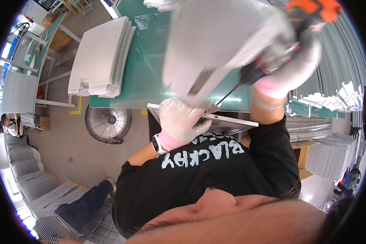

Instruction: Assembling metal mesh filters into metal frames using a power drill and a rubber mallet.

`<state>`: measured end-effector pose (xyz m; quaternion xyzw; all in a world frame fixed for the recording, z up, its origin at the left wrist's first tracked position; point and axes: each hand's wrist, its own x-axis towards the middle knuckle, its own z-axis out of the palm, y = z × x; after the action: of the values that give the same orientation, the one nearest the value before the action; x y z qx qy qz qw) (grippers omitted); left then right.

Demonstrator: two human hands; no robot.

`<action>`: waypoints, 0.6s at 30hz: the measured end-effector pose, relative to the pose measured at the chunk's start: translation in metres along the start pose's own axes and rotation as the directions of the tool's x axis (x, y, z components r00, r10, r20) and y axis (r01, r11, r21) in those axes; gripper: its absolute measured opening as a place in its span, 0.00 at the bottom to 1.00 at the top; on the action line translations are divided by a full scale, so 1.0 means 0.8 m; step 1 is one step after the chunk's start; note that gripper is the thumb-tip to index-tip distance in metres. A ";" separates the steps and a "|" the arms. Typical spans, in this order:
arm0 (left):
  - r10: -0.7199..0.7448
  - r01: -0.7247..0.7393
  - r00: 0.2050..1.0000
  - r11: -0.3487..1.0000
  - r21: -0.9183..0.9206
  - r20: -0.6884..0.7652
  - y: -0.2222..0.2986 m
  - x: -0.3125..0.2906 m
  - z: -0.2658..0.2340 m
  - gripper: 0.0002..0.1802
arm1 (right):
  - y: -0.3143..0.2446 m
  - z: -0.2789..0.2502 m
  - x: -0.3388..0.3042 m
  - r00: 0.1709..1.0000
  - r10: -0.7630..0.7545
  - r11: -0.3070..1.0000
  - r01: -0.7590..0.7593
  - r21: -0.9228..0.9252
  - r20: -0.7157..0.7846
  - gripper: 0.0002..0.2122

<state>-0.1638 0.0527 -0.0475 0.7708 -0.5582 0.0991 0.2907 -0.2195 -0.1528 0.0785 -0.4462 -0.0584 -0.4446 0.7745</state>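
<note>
My left hand (179, 122), in a white glove with a pink cuff, is closed on the edge of a light metal-framed panel (236, 121) tilted against the table's near edge. My gloved right hand (295, 69) is wrapped round an orange and black power screwdriver (268, 61). Its long thin bit points down and left, to the frame edge beside my left hand. Whether the tip touches a screw cannot be made out. A large pale grey-white panel (219, 40), smeared by motion, stands between and beyond my hands and hides part of the table.
A stack of white mesh panels (103, 53) lies on the left of the green table (148, 61). Many upright panels (337, 61) crowd the right side. A round floor fan (108, 125) stands below the table's left end. A person in a striped top (57, 227) is at the lower left.
</note>
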 end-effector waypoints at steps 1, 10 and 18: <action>0.049 -0.049 0.999 0.995 0.092 0.007 -0.002 0.004 -0.001 0.13 | -0.006 -0.004 0.029 0.902 -0.183 0.965 0.089 0.245 0.391 0.12; 0.067 -0.067 0.992 0.998 -0.004 -0.108 -0.007 0.009 0.011 0.13 | -0.023 -0.037 0.032 0.919 -0.001 0.938 -0.136 0.319 0.394 0.09; 0.064 -0.068 0.995 0.997 -0.039 -0.079 -0.004 0.013 0.012 0.13 | 0.014 -0.019 0.003 0.997 -0.004 0.998 -0.001 0.068 0.079 0.24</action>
<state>-0.1587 0.0394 -0.0513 0.7413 -0.5736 0.1267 0.3246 -0.2148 -0.1635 0.0633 -0.4369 -0.1047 -0.4249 0.7859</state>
